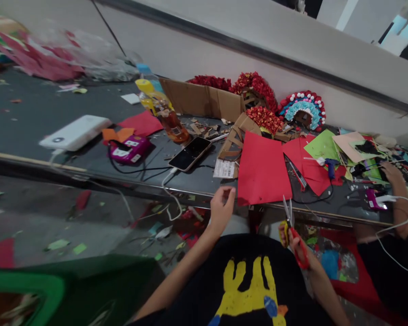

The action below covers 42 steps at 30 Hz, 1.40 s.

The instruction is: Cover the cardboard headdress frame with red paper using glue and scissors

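Observation:
My right hand (295, 242) grips scissors (301, 249) with red and yellow handles. Their metal blades are slightly parted and point up at the table's front edge. My left hand (223, 206) is at that edge, its fingers loosely curled and apart with nothing visible in them. Just right of it, a red paper sheet (265, 170) lies on the table, its lower edge between my two hands. The scissor tips are close to the sheet's lower right corner; whether they touch it I cannot tell.
A phone (190, 154) on a cable, a bottle (166, 113), a purple device (131, 149) and a white power bank (75, 132) are on the left. Glue gun (330, 167), cutter (297, 175) and paper lie right. A co-worker's hand (393, 174) reaches in. A green bin (98, 276) stands below.

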{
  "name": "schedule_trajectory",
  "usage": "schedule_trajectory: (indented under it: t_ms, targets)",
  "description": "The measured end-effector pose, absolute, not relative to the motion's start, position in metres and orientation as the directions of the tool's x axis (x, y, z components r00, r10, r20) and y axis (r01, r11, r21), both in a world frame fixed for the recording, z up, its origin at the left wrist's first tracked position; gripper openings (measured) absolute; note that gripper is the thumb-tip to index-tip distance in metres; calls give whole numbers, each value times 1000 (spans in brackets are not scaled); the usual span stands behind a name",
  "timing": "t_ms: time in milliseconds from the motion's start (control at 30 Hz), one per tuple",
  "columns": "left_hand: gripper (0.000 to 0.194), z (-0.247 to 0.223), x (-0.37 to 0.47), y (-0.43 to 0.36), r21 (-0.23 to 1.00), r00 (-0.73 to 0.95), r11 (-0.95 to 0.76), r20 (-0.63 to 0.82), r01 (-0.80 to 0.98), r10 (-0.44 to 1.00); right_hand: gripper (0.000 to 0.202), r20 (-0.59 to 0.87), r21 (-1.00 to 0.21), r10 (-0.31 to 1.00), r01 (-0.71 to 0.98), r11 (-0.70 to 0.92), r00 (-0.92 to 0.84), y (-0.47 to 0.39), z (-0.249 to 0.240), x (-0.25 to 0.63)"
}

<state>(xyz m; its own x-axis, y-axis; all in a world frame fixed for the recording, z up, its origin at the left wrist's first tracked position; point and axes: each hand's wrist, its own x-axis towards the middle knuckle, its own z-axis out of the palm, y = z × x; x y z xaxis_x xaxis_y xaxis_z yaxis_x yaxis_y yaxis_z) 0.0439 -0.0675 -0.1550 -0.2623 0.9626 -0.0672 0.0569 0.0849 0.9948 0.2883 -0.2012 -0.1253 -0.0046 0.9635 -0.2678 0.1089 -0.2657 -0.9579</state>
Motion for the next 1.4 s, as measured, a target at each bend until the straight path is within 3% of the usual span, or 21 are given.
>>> schedule_trajectory:
  t_ms: [100,267,467,1033,1400]
  targets:
    - [43,-166,61,-100,942,-76,324,-331,-93,941,75,-472,-876,881,-88,-474,-47,-221,-165,269]
    - [52,-182,96,-107,873,79,448,-442,-194,894,76,-549,-823,836,-156,-546,-25,-227,-199,252]
    - [52,-185,109,-93,854,23,433,-446,-290,895,74,-570,-816,821,-88,-571,-32,-217,-194,240]
    - [51,-189,111,-101,875,-57,358,-397,-327,916,66,-646,-758,762,-74,-648,-52,-217,-178,232]
    - [51,-180,115,-106,876,5,402,-416,-268,909,68,-602,-795,797,-64,-604,-51,-206,-197,225]
